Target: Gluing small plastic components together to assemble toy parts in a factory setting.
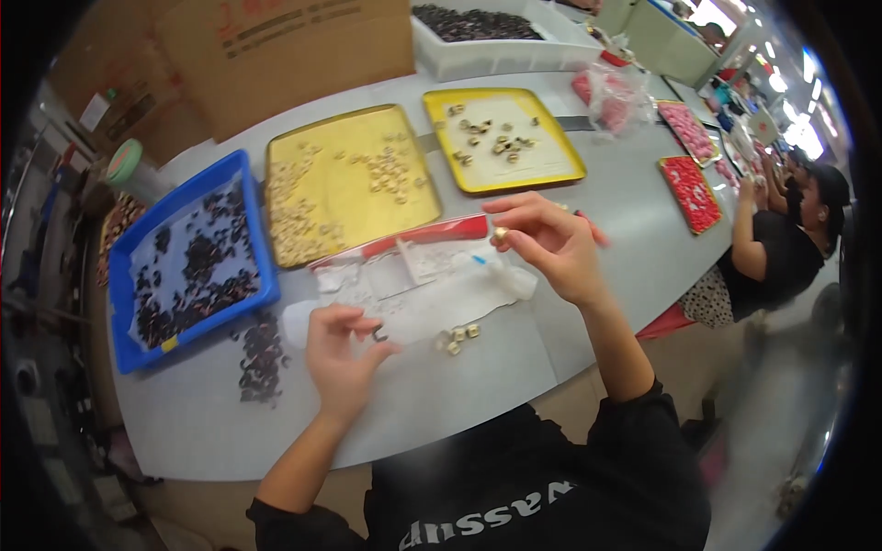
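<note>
Work seems partway: dark-and-cream pieces [512, 147] lie along the far edge of the tabletop [514, 363], loose dark bits [262, 363] near its left. Right hand [565, 253] pinches a cream piece [501, 234]; half-curled left hand [340, 363] apparently holds a dark sliver [378, 334].

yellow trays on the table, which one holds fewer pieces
The right yellow tray: a sparse scatter of dark-and-gold pieces lies in it, while the left yellow tray bears many more pale pieces.
</note>
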`<state>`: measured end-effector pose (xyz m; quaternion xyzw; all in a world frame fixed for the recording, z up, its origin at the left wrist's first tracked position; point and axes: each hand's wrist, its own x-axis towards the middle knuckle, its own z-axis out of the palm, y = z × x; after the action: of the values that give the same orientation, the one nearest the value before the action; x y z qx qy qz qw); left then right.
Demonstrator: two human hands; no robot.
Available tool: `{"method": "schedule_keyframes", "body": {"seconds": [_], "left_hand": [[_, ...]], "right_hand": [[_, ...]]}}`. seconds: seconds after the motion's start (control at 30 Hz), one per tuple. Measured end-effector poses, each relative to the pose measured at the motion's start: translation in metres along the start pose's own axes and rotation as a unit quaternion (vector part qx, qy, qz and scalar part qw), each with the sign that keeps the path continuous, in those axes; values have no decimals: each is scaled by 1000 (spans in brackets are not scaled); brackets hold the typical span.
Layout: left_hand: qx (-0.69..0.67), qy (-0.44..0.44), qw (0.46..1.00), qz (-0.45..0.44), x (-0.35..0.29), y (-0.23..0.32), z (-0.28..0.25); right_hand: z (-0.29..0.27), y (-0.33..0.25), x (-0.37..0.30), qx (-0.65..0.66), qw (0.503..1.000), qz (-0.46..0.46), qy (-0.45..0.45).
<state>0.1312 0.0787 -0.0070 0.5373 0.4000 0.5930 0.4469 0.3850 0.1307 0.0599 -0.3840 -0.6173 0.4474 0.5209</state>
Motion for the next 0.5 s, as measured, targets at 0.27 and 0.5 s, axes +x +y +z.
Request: {"method": "schedule_keyframes", "body": {"seconds": [0.27, 0.5], "left_hand": [[30, -25, 998, 46, 9, -7, 2], [49, -47, 995, 71, 8, -9, 3]], "right_hand": [[58, 26, 7, 62, 980, 40, -183], [63, 35, -6, 204, 939, 205, -189]]}}
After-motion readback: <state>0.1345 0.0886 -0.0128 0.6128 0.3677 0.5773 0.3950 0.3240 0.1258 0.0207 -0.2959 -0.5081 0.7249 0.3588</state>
